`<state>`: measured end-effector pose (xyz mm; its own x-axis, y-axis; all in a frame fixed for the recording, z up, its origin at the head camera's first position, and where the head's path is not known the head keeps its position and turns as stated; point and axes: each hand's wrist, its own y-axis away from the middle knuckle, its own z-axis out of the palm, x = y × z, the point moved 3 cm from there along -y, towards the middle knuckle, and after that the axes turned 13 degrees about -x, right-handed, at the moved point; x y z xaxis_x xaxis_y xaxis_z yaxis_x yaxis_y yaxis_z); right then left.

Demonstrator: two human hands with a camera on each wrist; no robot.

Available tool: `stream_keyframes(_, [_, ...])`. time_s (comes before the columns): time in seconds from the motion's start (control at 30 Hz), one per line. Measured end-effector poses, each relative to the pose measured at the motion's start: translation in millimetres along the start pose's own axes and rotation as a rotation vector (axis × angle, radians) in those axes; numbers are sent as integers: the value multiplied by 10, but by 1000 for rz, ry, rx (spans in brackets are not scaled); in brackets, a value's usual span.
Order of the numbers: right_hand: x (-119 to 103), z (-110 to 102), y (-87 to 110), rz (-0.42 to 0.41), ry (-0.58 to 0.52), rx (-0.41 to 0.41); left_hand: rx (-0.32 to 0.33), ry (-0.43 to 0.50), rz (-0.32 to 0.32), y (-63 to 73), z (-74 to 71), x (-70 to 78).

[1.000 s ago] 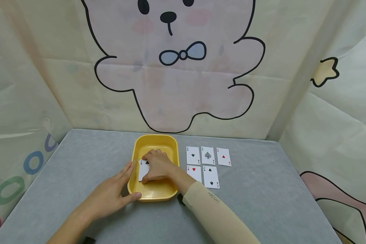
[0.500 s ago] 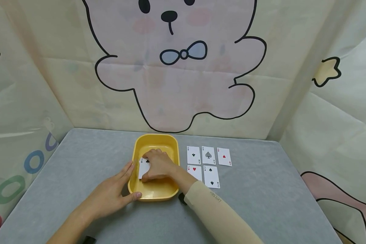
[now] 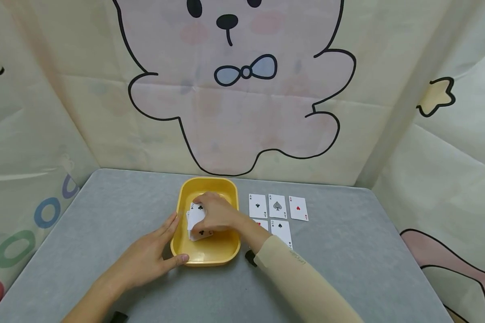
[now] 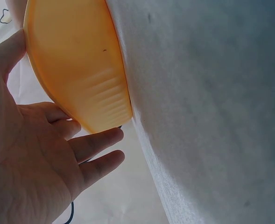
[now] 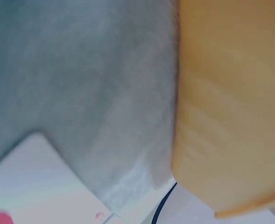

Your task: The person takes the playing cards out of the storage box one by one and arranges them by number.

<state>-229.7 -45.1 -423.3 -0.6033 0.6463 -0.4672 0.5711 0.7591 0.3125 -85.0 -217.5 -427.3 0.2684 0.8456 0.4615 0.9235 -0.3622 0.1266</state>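
My right hand [image 3: 217,212] pinches a two of clubs playing card [image 3: 196,216] inside the yellow tray [image 3: 222,252], its fingers at the card's far end and its thumb at the near end. White card edges show beneath it at the left. My left hand [image 3: 153,255] touches the tray's left side with straight fingers, thumb at the near left corner. In the left wrist view, that hand [image 4: 32,158] lies spread against the tray's outer wall [image 4: 76,65]. The right wrist view shows the tray wall [image 5: 235,102] but not the right hand.
Right of the tray lie the ace of clubs [image 3: 257,213], ace of spades [image 3: 277,215] and ace of hearts [image 3: 299,214]. Nearer are a two of spades [image 3: 281,234] and a two of hearts [image 3: 262,223], partly hidden by my right forearm. Printed cloth walls surround the grey table [image 3: 347,251].
My right hand has drawn the two of clubs slightly right and away from me, tilting it and baring card edges beneath. The left hand stays on the tray.
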Motion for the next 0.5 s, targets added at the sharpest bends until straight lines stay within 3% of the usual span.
stream_keyframes(0.5, [-30, -174, 240, -44, -137, 6, 11, -7, 5, 9, -3, 1])
